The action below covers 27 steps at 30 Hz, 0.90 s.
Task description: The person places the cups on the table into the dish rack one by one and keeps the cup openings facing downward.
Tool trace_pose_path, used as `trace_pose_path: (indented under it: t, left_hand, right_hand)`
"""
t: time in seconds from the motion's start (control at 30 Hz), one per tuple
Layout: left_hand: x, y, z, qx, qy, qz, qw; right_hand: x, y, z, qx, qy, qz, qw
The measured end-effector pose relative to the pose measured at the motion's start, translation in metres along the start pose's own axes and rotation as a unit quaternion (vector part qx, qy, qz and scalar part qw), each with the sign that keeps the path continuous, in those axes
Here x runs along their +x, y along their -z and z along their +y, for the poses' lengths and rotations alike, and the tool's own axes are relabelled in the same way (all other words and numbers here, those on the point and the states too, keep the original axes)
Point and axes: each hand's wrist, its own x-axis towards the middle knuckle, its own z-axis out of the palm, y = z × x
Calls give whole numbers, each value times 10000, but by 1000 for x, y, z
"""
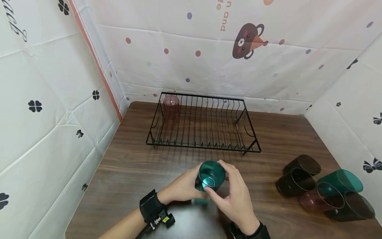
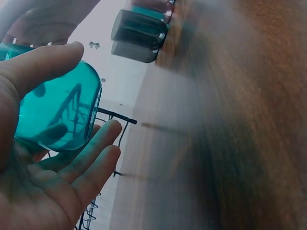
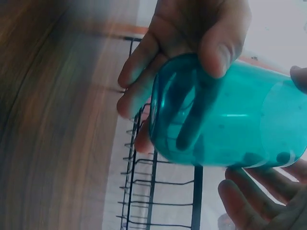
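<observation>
From the head cam, both hands are on a teal cup [image 1: 211, 176] held just above the worktop [image 1: 131, 169], at about 6 o'clock from the black wire dish rack [image 1: 203, 124]. The left hand [image 1: 182, 187] wraps it from the 9 o'clock side and the right hand [image 1: 234, 196] covers it from 3 o'clock, thumb up by the rim. One pinkish cup [image 1: 171, 105] already sits in the rack's far-left corner, at roughly 10 o'clock, and a pile of dark, teal and pink cups [image 1: 323, 191] lies on its side over at 3 o'clock. The left wrist cam shows the thumb [image 2: 45, 62] laid over the cup [image 2: 55, 112] while the fingers [image 2: 91, 155] underneath look fairly straight, so it's more cradled than squeezed. In the right wrist cam the other hand's thumb [image 3: 221, 45] pinches the cup wall [image 3: 230, 117], with the right fingers [image 3: 254, 201] curling up from below and the rack wires [image 3: 158, 191] right behind. My take: smooth plastic is slippery, so I'd firm up one hand's grip before the other lets go, tip the mouth down, and seat it between the wires next to the pink one rather than dropping it in.
</observation>
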Motion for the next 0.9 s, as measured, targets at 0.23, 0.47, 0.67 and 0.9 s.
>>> trace_pose_path:
  t: [0.23, 0.47, 0.67, 0.9]
  left_hand:
    - [-1, 2, 1, -133, 147, 53, 9998]
    - [-3, 7, 2, -218, 586, -2, 9980]
    - [-6, 12, 4, -60, 679, -25, 9977]
    - [-10, 19, 4, 89, 821, -4, 9966]
  right_hand:
    - [0, 0, -1, 347, -404, -203, 9984]
    - [-1, 1, -2, 590, -732, -385, 9948]
    - [-3, 1, 0, 664, -743, -377, 9943]
    - [-5, 1, -3, 605, -891, -274, 9938]
